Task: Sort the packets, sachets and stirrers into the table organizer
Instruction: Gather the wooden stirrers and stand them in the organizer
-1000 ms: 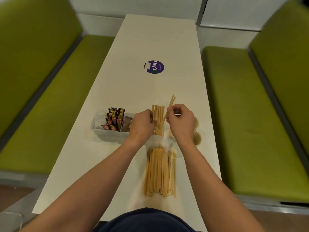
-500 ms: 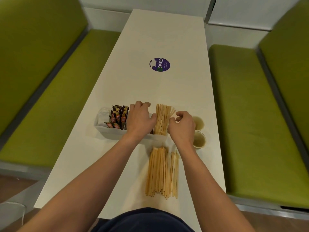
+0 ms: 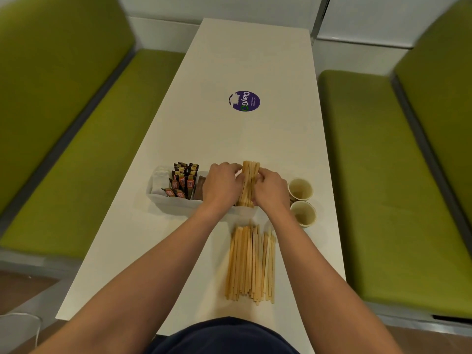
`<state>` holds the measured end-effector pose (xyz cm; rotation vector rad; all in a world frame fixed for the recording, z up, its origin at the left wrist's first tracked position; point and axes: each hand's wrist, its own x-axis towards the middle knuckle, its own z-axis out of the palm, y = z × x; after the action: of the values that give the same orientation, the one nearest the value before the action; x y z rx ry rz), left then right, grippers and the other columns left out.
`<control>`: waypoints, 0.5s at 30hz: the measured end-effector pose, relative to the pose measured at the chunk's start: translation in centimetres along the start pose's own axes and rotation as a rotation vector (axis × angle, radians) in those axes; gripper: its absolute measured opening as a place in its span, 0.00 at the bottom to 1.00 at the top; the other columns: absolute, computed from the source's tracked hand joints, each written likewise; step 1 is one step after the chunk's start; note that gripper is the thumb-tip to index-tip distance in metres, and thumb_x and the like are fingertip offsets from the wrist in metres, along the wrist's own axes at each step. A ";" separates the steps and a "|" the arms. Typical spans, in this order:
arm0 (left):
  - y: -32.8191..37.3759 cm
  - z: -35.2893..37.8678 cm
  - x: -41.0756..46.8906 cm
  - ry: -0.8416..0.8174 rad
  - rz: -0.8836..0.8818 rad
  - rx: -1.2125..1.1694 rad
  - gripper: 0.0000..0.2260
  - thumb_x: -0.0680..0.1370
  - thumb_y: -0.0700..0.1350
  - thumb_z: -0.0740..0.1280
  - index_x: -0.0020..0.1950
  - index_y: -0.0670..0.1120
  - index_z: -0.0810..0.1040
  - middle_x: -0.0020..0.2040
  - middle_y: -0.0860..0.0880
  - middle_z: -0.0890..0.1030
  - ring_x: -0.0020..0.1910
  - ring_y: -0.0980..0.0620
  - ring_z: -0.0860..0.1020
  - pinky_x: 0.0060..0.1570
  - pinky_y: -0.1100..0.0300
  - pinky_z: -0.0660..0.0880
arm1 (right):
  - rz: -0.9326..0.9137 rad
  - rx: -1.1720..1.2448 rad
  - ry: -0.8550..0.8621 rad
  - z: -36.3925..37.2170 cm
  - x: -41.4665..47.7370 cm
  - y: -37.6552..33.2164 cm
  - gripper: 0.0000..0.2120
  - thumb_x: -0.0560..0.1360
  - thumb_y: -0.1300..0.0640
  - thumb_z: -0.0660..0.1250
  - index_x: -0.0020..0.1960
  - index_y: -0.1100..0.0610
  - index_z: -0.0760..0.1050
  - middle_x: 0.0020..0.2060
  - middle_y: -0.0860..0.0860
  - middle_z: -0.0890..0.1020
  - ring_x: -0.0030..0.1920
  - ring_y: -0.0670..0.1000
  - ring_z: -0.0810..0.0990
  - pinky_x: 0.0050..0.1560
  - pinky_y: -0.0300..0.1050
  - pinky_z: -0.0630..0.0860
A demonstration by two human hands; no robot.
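centre of frame: my left hand (image 3: 222,186) and right hand (image 3: 270,189) are clamping their fingers (image 3: 263,175) round the standing stirrers (image 3: 249,182) in the right-end compartment of the organizer (image 3: 173,204), squaring the bundle so that more will fit. half a second earlier its tips were fanning out rightward. loose stirrers (image 3: 251,261) are lying lower centre on the desk (image 3: 229,136).

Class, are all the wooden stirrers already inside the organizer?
No, a loose pile of stirrers lies on the table outside the organizer, while left hand and right hand grip a bundle in it.
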<state>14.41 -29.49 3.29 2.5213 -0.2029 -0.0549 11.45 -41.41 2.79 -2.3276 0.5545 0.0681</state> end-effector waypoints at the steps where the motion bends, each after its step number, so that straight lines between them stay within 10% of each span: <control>1: -0.1 0.0 0.0 -0.009 0.019 0.021 0.15 0.83 0.49 0.62 0.68 0.48 0.78 0.62 0.47 0.81 0.66 0.45 0.71 0.56 0.47 0.75 | -0.005 -0.004 -0.007 0.0 -0.2 0.1 0.20 0.79 0.52 0.49 0.56 0.52 0.79 0.42 0.54 0.84 0.45 0.62 0.84 0.49 0.57 0.82; 8: -0.8 -1.4 -1.7 0.077 0.069 -0.060 0.17 0.83 0.47 0.63 0.71 0.45 0.75 0.67 0.46 0.76 0.67 0.45 0.69 0.63 0.52 0.69 | -0.022 0.131 0.083 -1.6 -4.2 0.8 0.21 0.83 0.58 0.54 0.76 0.56 0.68 0.56 0.49 0.81 0.43 0.56 0.86 0.50 0.58 0.83; 15: -2.6 -2.3 -9.9 0.021 0.033 -0.199 0.04 0.79 0.49 0.68 0.51 0.51 0.81 0.45 0.57 0.80 0.43 0.61 0.77 0.45 0.60 0.76 | -0.053 -0.008 0.019 -2.4 -10.4 4.4 0.07 0.80 0.48 0.67 0.50 0.49 0.82 0.41 0.41 0.82 0.44 0.44 0.81 0.48 0.46 0.79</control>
<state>5.20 -24.53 3.60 2.3186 -0.2189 -0.0331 -0.01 -42.00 3.75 -2.3512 0.5028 0.0240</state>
